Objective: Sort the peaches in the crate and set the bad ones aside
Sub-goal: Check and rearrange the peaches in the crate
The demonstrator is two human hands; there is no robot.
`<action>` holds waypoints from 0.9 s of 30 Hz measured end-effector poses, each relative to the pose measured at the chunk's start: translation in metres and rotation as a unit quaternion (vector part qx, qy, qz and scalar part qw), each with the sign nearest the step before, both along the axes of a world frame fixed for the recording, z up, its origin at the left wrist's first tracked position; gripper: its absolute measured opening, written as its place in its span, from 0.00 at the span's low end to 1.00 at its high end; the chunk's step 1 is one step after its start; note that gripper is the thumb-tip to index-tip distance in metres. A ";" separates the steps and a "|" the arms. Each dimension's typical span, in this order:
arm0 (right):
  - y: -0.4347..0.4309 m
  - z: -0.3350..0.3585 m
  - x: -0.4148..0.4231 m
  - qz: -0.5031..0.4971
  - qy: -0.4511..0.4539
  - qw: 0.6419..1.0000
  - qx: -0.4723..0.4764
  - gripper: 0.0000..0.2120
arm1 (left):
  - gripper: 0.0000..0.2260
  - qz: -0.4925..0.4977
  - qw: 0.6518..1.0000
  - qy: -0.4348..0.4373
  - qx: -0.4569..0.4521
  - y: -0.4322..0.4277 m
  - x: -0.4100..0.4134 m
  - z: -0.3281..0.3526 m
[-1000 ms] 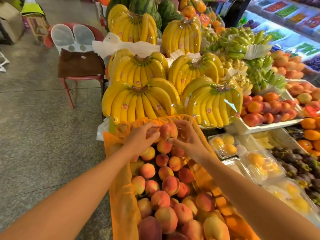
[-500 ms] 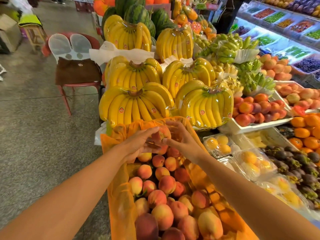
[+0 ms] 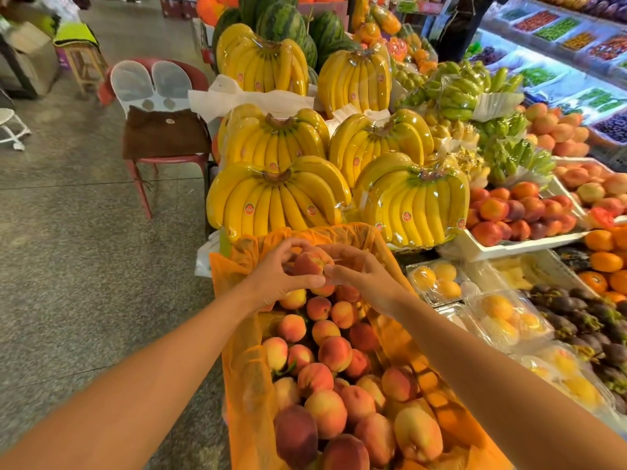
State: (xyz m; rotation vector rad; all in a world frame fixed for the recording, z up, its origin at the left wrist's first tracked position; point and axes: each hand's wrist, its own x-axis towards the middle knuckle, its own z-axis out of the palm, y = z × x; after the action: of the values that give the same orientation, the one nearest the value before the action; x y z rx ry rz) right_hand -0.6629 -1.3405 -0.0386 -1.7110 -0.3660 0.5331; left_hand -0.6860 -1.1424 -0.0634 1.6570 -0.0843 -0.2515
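A crate lined with an orange plastic bag (image 3: 237,361) holds several red-and-yellow peaches (image 3: 334,354), heaped from its far end to the near edge of the view. Above the far end, one reddish peach (image 3: 310,264) is held up between both hands. My left hand (image 3: 274,279) curls round its left side, thumb under it. My right hand (image 3: 363,274) grips it from the right with fingers arched over the top. The crate's own walls are hidden by the bag.
Wrapped banana bunches (image 3: 278,198) rise just behind the crate. Trays of nectarines (image 3: 522,215), clamshell packs of yellow fruit (image 3: 437,279) and mangosteens (image 3: 583,320) lie to the right. A red chair (image 3: 163,130) stands on the grey floor (image 3: 68,266) to the left.
Both hands have lifted the single peach a little off the heap and closed more tightly round it. The view has tilted upward slightly.
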 end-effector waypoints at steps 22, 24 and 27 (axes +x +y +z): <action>0.078 -0.134 0.036 0.032 -0.213 0.858 -0.467 0.39 | 0.33 0.144 0.989 -0.037 0.026 0.083 -0.022 -0.027; 0.084 -0.141 0.035 -0.012 -0.190 0.877 -0.441 0.37 | 0.33 0.146 0.989 -0.030 0.022 0.084 -0.022 -0.027; 0.091 -0.151 0.038 -0.059 -0.203 0.891 -0.401 0.31 | 0.34 0.148 0.988 -0.023 0.021 0.084 -0.023 -0.028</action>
State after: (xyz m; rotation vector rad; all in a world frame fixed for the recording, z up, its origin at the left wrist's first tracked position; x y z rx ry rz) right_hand -0.6246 -1.2496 -0.1893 -2.6490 -0.3550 0.2280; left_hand -0.7087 -1.0583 -0.0909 1.6920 0.1336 0.0114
